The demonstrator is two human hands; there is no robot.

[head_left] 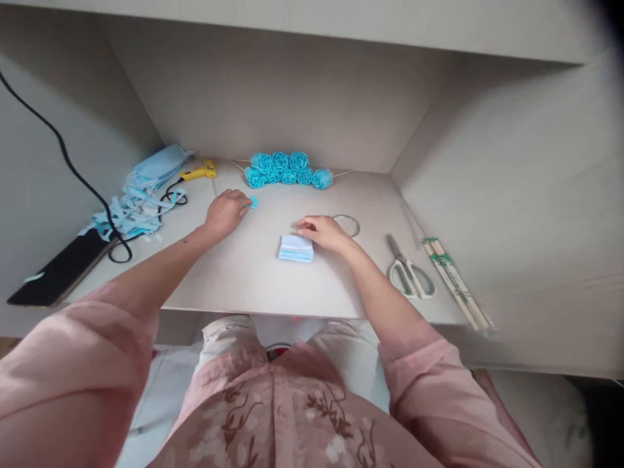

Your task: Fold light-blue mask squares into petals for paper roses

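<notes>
Head view: left hand [228, 213] has its fingers pinched on a little blue piece [253, 203], in the middle of the counter [209, 286]. Right hand [324, 232] is just beside the stack of pale blue sheets [296, 249], fingers loosely curled and parted, can't tell if they're touching it. Blue roses [280, 162] at the back, yellow glue gun [197, 171] left, scissors [400, 256] right

The stack [296, 249] is blue (pale) — roses [288, 175], turquoise.
</notes>
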